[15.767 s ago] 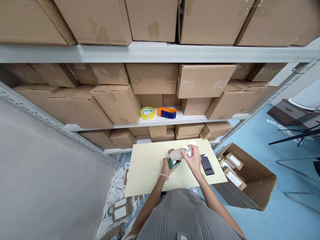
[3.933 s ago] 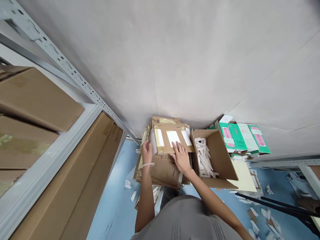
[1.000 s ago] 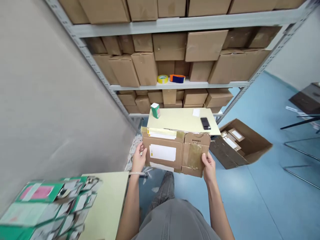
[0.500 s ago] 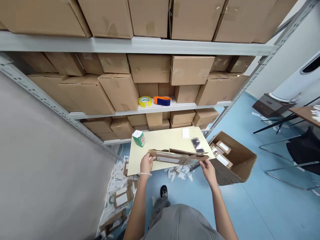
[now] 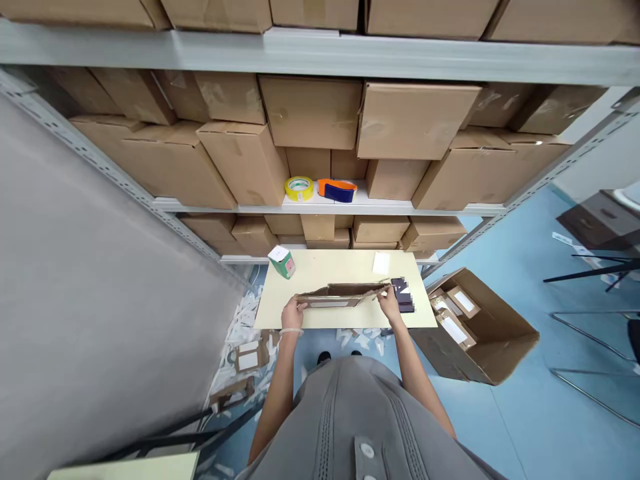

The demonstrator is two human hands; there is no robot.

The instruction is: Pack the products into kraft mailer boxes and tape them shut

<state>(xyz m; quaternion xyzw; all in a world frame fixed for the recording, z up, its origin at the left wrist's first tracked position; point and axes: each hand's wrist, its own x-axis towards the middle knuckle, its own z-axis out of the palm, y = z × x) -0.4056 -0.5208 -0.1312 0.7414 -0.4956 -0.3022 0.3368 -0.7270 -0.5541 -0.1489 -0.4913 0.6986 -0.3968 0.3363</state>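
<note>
A torn, narrow cardboard box (image 5: 345, 291) with a white label on its near side lies over the cream tabletop (image 5: 273, 303). My left hand (image 5: 293, 314) grips its left end, thumb on top. At the right end, the fingers of my right hand (image 5: 389, 307) pinch the ragged cardboard edge. Just right of that hand lies a dark, partly blurred-out item (image 5: 403, 297). A green and white small box (image 5: 283, 262) stands at the table's back left, and a white paper square (image 5: 381, 263) lies at the back right.
Shelves of cardboard boxes (image 5: 310, 110) rise behind the table. One shelf holds yellow tape (image 5: 299, 189) and an orange-and-blue strap (image 5: 338, 191). A large open carton (image 5: 505, 333) with labelled packages stands at right. Paper scraps (image 5: 240, 320) litter the floor at left.
The cardboard box has come down nearer the tabletop, and my right hand has moved left and inward along with its end. My view has shifted closer to the shelves.
</note>
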